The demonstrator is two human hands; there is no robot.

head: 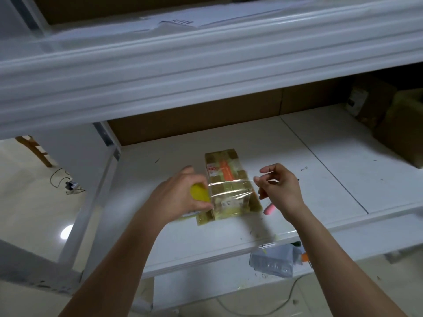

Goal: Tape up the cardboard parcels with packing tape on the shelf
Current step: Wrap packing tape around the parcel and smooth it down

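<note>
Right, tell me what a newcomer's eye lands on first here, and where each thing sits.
First, the clear tape stretched across the cardboard parcel at the middle of the white shelf, pulled taut between both hands. The left hand grips a yellow tape roll beside the parcel; the right hand pinches the tape's free end. A pink marker lies just under that hand.

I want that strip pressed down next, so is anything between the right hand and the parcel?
Nothing visible. The right hand holds the clear tape stretched over the parcel; the pink marker lies nearer, beside it.
</note>
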